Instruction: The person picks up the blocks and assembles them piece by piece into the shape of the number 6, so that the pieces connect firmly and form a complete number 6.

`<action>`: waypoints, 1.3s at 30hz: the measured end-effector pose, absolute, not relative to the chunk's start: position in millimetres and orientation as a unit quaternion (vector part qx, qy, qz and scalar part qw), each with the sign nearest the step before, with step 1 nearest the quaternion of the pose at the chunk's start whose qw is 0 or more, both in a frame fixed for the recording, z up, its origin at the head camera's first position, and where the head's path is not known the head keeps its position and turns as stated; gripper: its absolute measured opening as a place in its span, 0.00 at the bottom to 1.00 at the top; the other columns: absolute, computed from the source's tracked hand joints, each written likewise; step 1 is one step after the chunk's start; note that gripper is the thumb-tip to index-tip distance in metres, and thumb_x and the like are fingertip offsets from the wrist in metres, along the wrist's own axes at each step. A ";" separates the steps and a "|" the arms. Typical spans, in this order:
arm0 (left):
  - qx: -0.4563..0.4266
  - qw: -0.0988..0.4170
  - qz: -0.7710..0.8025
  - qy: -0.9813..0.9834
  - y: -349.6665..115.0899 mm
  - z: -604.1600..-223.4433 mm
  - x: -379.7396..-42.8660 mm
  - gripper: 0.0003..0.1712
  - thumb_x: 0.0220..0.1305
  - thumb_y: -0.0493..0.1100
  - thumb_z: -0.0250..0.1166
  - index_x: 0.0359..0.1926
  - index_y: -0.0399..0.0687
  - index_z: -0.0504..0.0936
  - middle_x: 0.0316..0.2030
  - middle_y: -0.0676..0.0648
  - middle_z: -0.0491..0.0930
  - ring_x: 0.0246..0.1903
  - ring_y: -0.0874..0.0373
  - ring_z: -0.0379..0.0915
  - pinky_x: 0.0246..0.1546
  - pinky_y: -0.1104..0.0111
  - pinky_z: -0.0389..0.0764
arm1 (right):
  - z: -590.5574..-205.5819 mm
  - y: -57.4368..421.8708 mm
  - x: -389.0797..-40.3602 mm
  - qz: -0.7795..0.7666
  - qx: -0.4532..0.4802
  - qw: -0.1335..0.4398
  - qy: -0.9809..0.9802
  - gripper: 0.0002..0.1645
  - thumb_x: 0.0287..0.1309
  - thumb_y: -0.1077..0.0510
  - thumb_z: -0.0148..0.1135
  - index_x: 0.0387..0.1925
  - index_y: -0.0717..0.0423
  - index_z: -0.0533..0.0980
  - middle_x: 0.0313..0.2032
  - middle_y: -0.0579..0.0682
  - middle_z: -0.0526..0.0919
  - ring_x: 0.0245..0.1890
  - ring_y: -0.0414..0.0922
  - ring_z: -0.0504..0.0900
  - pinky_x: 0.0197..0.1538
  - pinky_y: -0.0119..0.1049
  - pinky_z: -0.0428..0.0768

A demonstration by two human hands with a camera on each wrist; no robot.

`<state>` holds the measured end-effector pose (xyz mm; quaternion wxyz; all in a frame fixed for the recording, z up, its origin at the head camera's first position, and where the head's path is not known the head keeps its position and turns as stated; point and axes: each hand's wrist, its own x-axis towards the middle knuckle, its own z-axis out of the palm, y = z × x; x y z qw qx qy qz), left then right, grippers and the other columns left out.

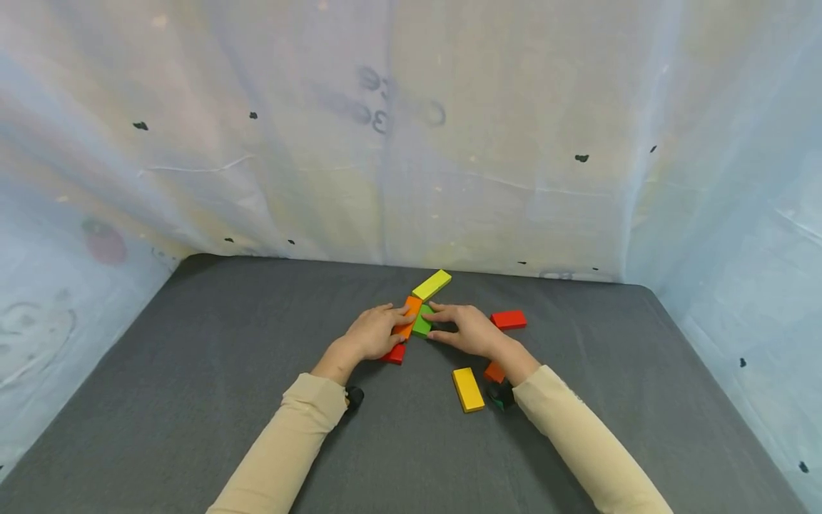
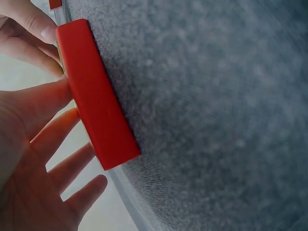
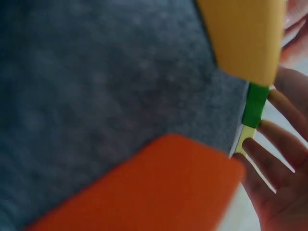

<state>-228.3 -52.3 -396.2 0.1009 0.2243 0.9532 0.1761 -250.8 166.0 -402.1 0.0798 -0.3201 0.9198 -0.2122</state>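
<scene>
A light yellow block (image 1: 432, 285), an orange block (image 1: 414, 308) and a red block (image 1: 394, 355) lie end to end in a slanting row. My left hand (image 1: 374, 332) holds the orange block, thumb near its lower end and fingertips across its top. In the left wrist view, the red block (image 2: 96, 96) stands before that hand and hides its fingertips. My right hand (image 1: 472, 330) pinches a green block (image 1: 422, 321) between thumb and fingers, right beside the orange one. The right wrist view also has the green block (image 3: 255, 105) at the fingertips.
Below the right hand lies an amber-yellow block (image 1: 468, 390). A red-orange block (image 1: 494, 372) is partly covered by the right wrist, and another red block (image 1: 509, 319) lies beyond that forearm. The dark grey table (image 1: 225, 357) ends at pale hanging sheets (image 1: 501, 178).
</scene>
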 end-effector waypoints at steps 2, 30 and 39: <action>0.225 0.100 0.175 0.953 -52.0 -396.9 -228.1 0.29 0.67 0.44 0.61 0.68 0.53 0.69 0.71 0.49 0.60 0.71 0.44 0.53 0.70 0.49 0.57 | -403.1 165.4 -248.6 -0.208 -0.312 0.071 0.924 0.27 0.62 0.48 0.62 0.62 0.49 0.74 0.67 0.53 0.68 0.65 0.52 0.71 0.64 0.50 0.72; 0.213 0.102 0.189 0.953 -52.2 -399.6 -228.0 0.29 0.67 0.44 0.61 0.68 0.54 0.69 0.71 0.50 0.59 0.71 0.45 0.53 0.69 0.48 0.57 | -404.9 167.4 -234.2 -0.233 -0.323 0.053 0.916 0.23 0.60 0.51 0.64 0.57 0.49 0.78 0.65 0.53 0.70 0.64 0.52 0.71 0.61 0.50 0.74; 0.208 0.104 0.191 0.954 -52.7 -397.4 -226.4 0.29 0.67 0.44 0.61 0.68 0.54 0.69 0.72 0.50 0.59 0.71 0.45 0.52 0.70 0.48 0.57 | -405.8 158.5 -227.5 -0.200 -0.288 -0.002 0.936 0.19 0.58 0.49 0.66 0.51 0.49 0.83 0.59 0.54 0.78 0.32 0.48 0.83 0.23 0.30 0.74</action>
